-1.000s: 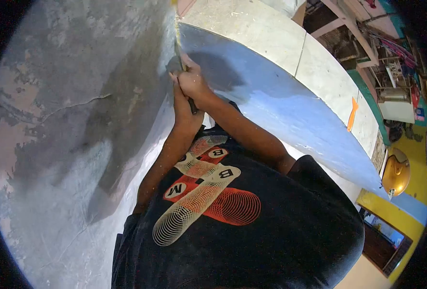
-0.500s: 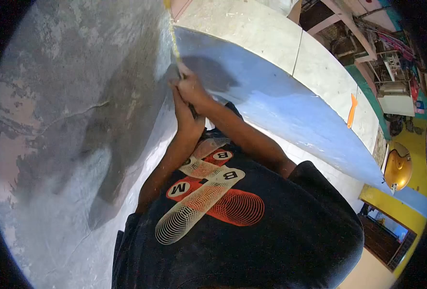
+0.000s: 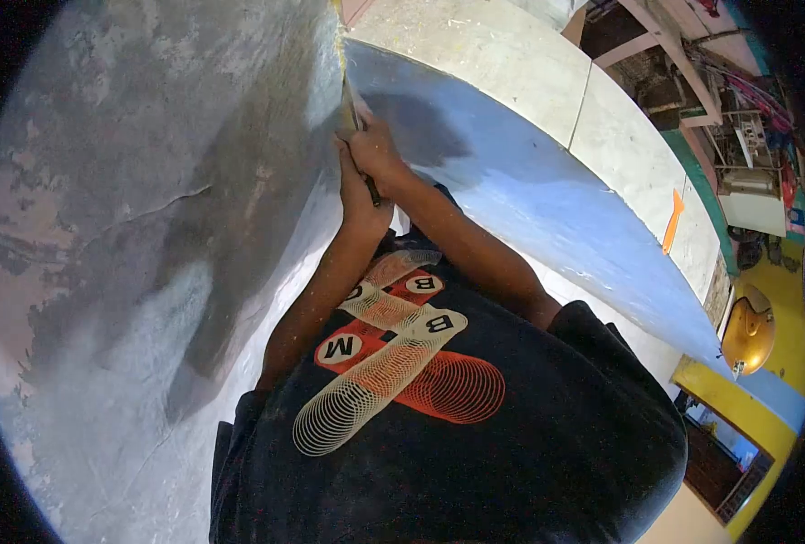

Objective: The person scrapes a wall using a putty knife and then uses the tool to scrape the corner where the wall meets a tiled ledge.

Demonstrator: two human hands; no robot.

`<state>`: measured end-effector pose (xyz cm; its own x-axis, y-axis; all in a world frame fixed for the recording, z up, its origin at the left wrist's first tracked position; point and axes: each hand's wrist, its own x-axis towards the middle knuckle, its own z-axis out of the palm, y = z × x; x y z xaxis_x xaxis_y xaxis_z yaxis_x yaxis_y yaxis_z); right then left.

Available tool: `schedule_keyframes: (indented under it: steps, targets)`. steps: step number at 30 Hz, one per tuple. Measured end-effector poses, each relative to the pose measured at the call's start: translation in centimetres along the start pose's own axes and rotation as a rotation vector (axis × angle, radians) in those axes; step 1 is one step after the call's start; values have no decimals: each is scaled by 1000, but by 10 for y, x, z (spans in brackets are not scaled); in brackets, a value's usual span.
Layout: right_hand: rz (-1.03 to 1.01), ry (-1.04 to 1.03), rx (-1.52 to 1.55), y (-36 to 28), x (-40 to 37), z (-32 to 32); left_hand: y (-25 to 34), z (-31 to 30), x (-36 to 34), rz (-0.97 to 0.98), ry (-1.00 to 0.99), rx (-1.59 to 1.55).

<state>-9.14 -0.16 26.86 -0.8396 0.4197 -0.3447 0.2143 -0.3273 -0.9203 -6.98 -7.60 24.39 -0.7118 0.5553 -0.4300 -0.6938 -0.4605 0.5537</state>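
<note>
Both hands meet on one narrow tool [image 3: 351, 112], whose thin blade points up into the corner between the grey wall [image 3: 130, 181] and the blue surface [image 3: 511, 190]. My right hand [image 3: 377, 150] has its fingers wrapped round the tool's upper part. Just below it, my left hand [image 3: 361, 198] is closed round the dark handle end. Yellowish, rough material [image 3: 340, 45] lines the corner above the blade tip. The palms hide much of the handle.
A pale ledge [image 3: 511, 68] runs along the top of the blue surface, with an orange tool [image 3: 673, 222] on it. Farther right are a golden helmet [image 3: 748, 335], a yellow wall [image 3: 788, 299] and cluttered shelves [image 3: 747, 136].
The view has shifted slightly, so the wall and ledge appear moved to the right. The blade between the hands now shows more clearly; both hands still grip the tool.
</note>
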Motion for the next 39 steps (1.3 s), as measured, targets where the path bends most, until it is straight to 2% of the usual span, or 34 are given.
schedule_keyframes:
  steps: [1,2,4,8,10,12,15,18,21,23,28,31,34,37,39]
  targets:
    - [-4,6,-3,5,2,-1,0,8,1,-77,61,-115]
    - [-130,27,-108,16,4,0,0,14,-4,-82,59,-117]
    - [-260,42,-212,8,4,1,10,28,-22,-80,70,-151]
    - [-125,8,-116,15,10,-8,-5,11,5,-112,108,-132]
    - [-81,28,-129,17,9,-10,-9,12,2,-37,-8,-141]
    - [-307,44,-171,14,7,-3,-4,17,4,-21,-8,-124]
    - [-219,-19,-68,4,4,-6,-6,7,5,-28,20,-72]
    - [-188,-21,-192,18,7,-12,-11,10,0,-49,42,-94]
    - [-277,49,-32,19,7,0,-3,10,-3,-36,64,-104]
    - [-254,56,-34,16,5,1,-9,-4,14,-28,-40,-136]
    - [-307,5,-101,19,6,0,-5,-4,6,-43,-40,-163]
    - [-377,56,40,24,17,8,0,-9,14,-31,-55,-133]
    - [-334,36,-34,27,6,4,-7,-11,3,-51,-44,-143]
    - [-280,23,45,14,3,5,-5,-3,0,-21,-28,-161]
    - [-172,42,118,14,9,7,-5,-1,7,15,-10,-154]
